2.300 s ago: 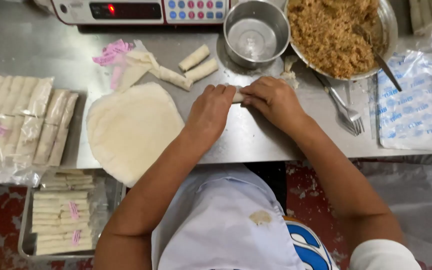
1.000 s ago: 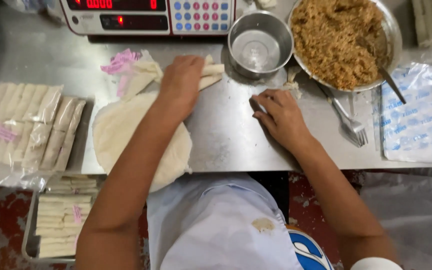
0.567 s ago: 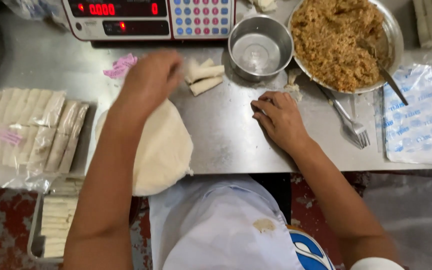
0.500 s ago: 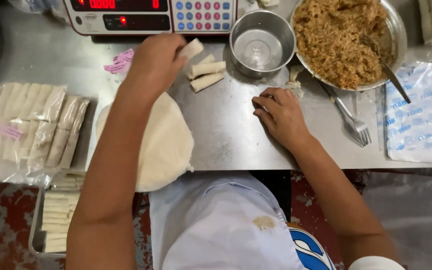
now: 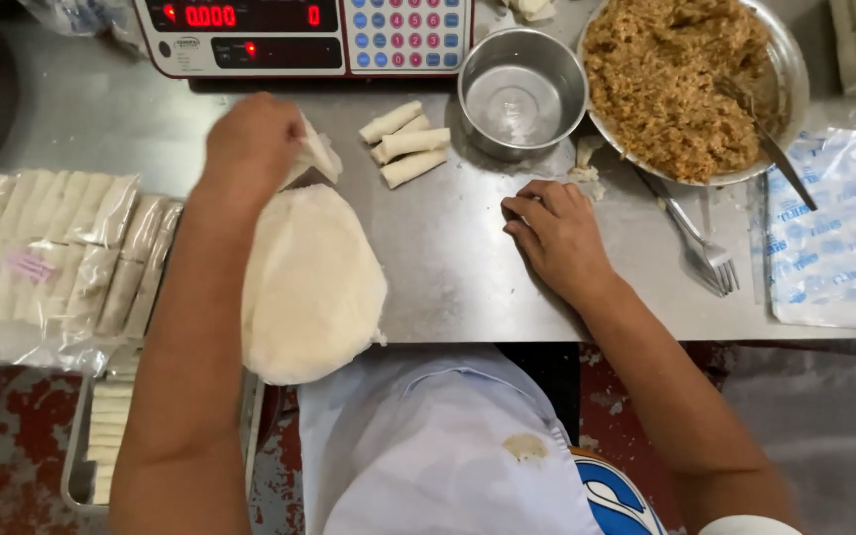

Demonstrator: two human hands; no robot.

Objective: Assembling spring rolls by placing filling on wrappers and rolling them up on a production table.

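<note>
My left hand (image 5: pixel 250 149) sits at the far edge of the stack of round white wrappers (image 5: pixel 309 282), fingers pinched together on the lifted corner of the top wrapper (image 5: pixel 317 157), which is folded up off the pile. The stack itself lies on the steel worktop (image 5: pixel 448 267), its near edge hanging over the worktop's front. My right hand (image 5: pixel 559 233) rests flat on the bare steel to the right, fingers loosely curled and holding nothing. Just beyond the peeled corner lie three finished rolls (image 5: pixel 405 144), side by side, near the empty steel bowl (image 5: pixel 522 91); the pan of brown filling (image 5: pixel 691 84) with a spoon (image 5: pixel 770 139) in it stands far right, a fork (image 5: pixel 700 243) beside it on the worktop. A digital scale (image 5: pixel 309 35) runs along the far edge, and bagged rolls (image 5: pixel 52 258) lie at the left. To do this well, I judge the peel should stay slow and low, drawing one sheet only back over the pile so it neither tears nor drags the sheet below; my free hand could steady the stack at its near edge, since that part overhangs and might slide.
</note>
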